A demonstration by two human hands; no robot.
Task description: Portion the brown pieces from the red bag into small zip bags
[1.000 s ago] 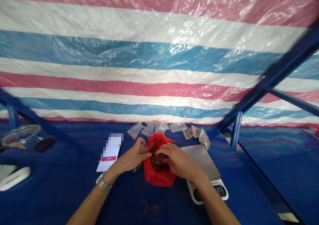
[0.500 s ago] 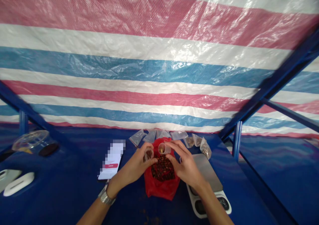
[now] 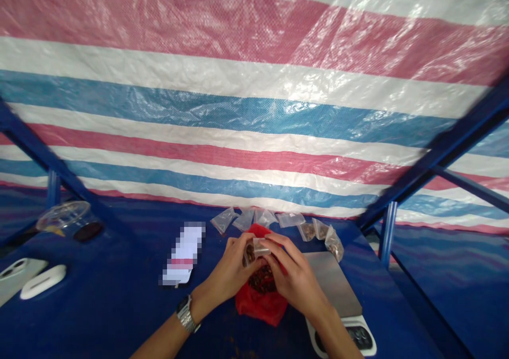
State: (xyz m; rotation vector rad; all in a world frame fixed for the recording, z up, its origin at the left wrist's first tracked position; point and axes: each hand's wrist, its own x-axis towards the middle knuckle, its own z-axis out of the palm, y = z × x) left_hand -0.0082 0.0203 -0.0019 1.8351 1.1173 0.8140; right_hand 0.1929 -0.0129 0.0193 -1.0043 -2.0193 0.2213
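Observation:
My left hand [image 3: 226, 269] is closed on a small clear bag [image 3: 249, 254] with dark bits inside, its mouth turned to the right. Between the fingers of my right hand [image 3: 296, 274] is a small clear cup [image 3: 261, 247], tipped on its side against the bag's mouth. Both hands are over a red plastic bag [image 3: 260, 308] that stands open. Dark dried pieces [image 3: 261, 282], some of them red, fill it. My fingers cover part of the cup and the small bag.
A kitchen scale [image 3: 338, 290] lies partly under my right forearm. Several small clear bags [image 3: 290, 219] line the back, some filled. To the left are a phone [image 3: 185, 253], a white case [image 3: 43, 282], another phone [image 3: 19, 277] and a clear plastic container [image 3: 63, 218]. Blue frame bars [image 3: 387, 234] rise at both sides.
My right hand has brought the cup left and tipped it against the small bag's mouth. Both hands are closer together. The whole view has shifted slightly.

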